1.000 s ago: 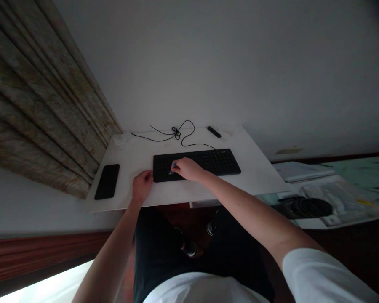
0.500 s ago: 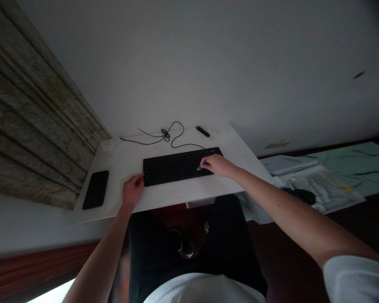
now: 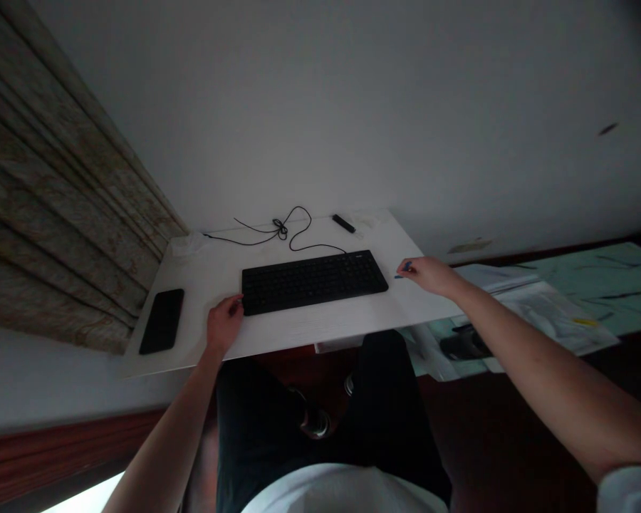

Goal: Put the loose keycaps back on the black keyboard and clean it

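Black keyboard, we note, lies between the hands: left hand rests half-open against its end; right hand pinches a small blue object.

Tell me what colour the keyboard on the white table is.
Black all over; the keyboard shows plainly in the head view, the only one.

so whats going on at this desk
A person sits at a white desk. Their left hand rests against the left end of a black keyboard. Their right hand is just off the keyboard's right end, pinching a small blue item over the desk. A dark phone lies far left, and a tangled cable sits behind the keyboard.
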Motion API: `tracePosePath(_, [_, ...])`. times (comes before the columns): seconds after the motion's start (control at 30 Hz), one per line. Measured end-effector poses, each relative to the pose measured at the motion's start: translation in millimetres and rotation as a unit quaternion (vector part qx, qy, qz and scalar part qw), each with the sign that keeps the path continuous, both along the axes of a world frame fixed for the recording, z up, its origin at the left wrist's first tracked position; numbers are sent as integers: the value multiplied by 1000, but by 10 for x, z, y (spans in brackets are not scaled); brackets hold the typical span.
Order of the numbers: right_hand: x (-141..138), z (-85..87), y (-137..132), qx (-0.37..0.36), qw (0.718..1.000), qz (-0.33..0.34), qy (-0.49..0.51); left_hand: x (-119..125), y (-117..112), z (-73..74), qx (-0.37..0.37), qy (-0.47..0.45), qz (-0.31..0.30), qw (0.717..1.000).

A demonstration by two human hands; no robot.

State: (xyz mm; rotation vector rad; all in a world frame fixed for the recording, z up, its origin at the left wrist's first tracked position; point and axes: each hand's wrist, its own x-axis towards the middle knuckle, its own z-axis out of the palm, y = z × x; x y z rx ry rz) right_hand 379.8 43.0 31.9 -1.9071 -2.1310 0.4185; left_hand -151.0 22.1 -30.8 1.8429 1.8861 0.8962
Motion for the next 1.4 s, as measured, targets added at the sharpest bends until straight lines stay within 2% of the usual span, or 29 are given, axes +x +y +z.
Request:
tracePosePath(0.13, [32,63,-71,28,999,-34,31,-9,-3,-9,-5,-1,-1,1000])
tracePosePath(0.27, [-377,149,-142,70,990,-49,111,-7,-9,-4,-2,-11,-1,1000])
tracePosePath(0.4, [-1068,80,-168,83,972,-70,207,-8,-5,-6,0,-11,5,1000])
tracePosePath(0.53, [-1898,-149,-248,54,947,-55,311,-13,-1,-16,3,-16,9,1000])
tracePosePath(0.6, [-2346,-268,-319,27,933,-19,359,-14,-3,-14,6,-23,13,1000])
tracePosePath(0.67, [-2787,-360,-379,1,923,26,384,-13,-8,-6,2,-30,14,999])
tracePosePath(0.73, [-3182,-414,-405,-13,917,44,396,-13,-14,7,-6,-36,13,999])
tracePosePath(0.87, [-3716,-434,-355,-6,932,78,354,-18,-19,26,-14,-39,5,999])
tracePosePath(0.97, [-3861,-427,-302,9,952,105,288,-24,-19,27,-17,-40,2,999])
tracePosePath(1.07, [-3824,-434,-286,18,965,109,237,-26,-21,25,-11,-42,3,999])
tracePosePath(1.4, [-3195,-539,-352,48,966,39,252,5,-29,40,-9,-36,8,999])
